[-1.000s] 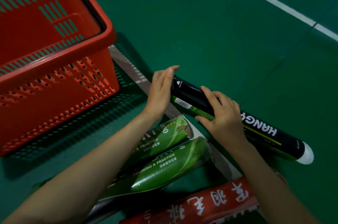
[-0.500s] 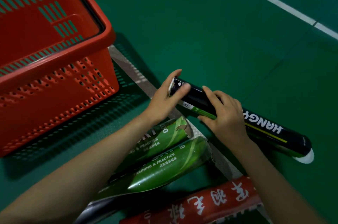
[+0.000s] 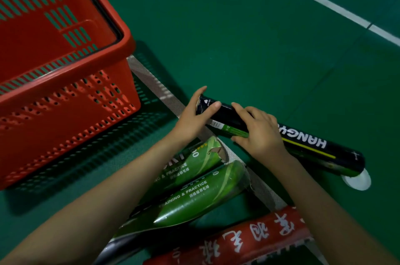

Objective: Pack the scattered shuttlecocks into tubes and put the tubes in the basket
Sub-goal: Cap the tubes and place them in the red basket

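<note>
Both hands clamp the black tube [image 3: 307, 143], which lies slantwise on the green court floor [image 3: 238, 26] just right of the red basket [image 3: 65, 117]. The left hand [image 3: 192, 119] wraps the tube's near end, thumb over the top. A second ago that hand was pressed flat against the end with straight fingers. The right hand [image 3: 262, 134] grips the tube's middle, much as before. The white cap [image 3: 358, 181], seated on the far end a second ago, now lies on the floor by that end; whether it touches the tube is hard to tell. Two green tubes [image 3: 201, 195] and a red tube [image 3: 249, 241] lie nearer the person, under the forearms.
</note>
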A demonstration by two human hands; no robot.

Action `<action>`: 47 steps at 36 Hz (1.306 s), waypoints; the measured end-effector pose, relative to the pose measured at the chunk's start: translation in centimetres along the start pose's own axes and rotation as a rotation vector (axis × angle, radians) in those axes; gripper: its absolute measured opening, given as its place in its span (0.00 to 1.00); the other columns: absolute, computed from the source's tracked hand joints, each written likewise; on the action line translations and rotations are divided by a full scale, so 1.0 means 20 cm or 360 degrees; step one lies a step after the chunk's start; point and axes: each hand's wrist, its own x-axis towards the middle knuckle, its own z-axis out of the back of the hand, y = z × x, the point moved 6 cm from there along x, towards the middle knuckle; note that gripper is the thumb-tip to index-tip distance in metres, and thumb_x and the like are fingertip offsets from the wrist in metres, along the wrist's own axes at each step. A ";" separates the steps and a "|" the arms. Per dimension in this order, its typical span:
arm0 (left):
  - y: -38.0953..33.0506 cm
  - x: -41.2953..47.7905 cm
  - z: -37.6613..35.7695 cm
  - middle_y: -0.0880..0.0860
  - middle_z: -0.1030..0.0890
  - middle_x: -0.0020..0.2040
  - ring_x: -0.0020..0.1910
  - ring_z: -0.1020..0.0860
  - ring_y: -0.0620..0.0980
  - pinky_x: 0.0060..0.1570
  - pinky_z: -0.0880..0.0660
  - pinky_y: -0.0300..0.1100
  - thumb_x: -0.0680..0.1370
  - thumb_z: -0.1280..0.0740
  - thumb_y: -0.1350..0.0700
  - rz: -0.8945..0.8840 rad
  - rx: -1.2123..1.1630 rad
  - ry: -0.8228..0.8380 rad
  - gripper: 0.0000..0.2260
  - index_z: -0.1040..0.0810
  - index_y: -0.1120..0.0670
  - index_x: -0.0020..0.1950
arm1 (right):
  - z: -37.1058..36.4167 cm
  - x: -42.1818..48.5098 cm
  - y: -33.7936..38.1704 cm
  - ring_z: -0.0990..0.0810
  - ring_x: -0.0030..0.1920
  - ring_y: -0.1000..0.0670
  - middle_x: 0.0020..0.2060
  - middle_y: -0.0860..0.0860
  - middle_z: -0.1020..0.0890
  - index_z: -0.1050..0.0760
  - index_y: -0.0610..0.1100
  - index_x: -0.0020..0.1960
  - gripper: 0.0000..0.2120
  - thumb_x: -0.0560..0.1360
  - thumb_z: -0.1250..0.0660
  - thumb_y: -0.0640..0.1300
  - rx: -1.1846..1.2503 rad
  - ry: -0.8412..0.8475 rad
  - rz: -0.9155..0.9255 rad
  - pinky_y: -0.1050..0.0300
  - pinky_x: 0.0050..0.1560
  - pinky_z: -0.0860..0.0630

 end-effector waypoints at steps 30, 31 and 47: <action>0.05 0.17 -0.07 0.56 0.38 0.70 0.73 0.47 0.58 0.66 0.53 0.73 0.68 0.27 0.50 -0.0168 0.1957 0.0338 0.38 0.43 0.49 0.74 | 0.08 -0.37 -0.56 0.37 0.68 0.44 0.65 0.47 0.30 0.38 0.51 0.72 0.33 0.69 0.30 0.45 -0.0218 0.0075 -0.0774 0.32 0.71 0.54; 0.02 0.17 -0.11 0.56 0.39 0.71 0.74 0.48 0.57 0.66 0.60 0.72 0.68 0.27 0.50 -0.0209 0.1942 0.0384 0.40 0.44 0.50 0.75 | 0.12 -0.36 -0.54 0.38 0.68 0.45 0.65 0.47 0.30 0.38 0.51 0.72 0.33 0.69 0.30 0.45 -0.0248 0.0034 -0.0760 0.31 0.70 0.56; -0.57 0.05 -0.38 0.51 0.24 0.58 0.56 0.25 0.53 0.58 0.30 0.53 0.61 0.30 0.44 -0.1027 0.1113 0.0255 0.35 0.32 0.53 0.66 | 0.87 -0.32 -0.04 0.33 0.68 0.41 0.63 0.42 0.26 0.27 0.42 0.63 0.25 0.68 0.25 0.45 -0.0173 -0.0931 -0.0031 0.35 0.66 0.35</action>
